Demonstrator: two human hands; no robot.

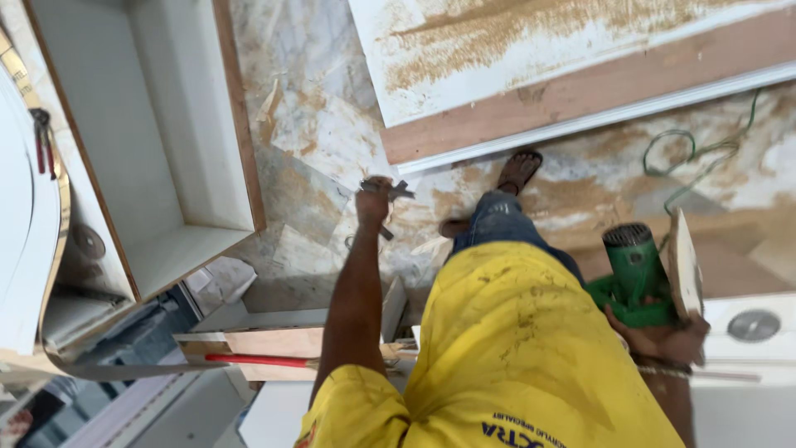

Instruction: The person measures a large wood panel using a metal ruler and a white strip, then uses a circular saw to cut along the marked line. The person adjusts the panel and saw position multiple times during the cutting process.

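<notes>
Green power saw (634,278) hangs in the right hand (663,338), fingers wrapped around its handle, its round blade (685,264) turned outward, likely for safety. Left hand (372,202) grips a small metal clamp (390,191) above the dusty floor (332,141).

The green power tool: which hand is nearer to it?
Right. The right hand grips the green power tool at its base, by the round disc. The left hand is far across, holding a small metal tool.
</notes>
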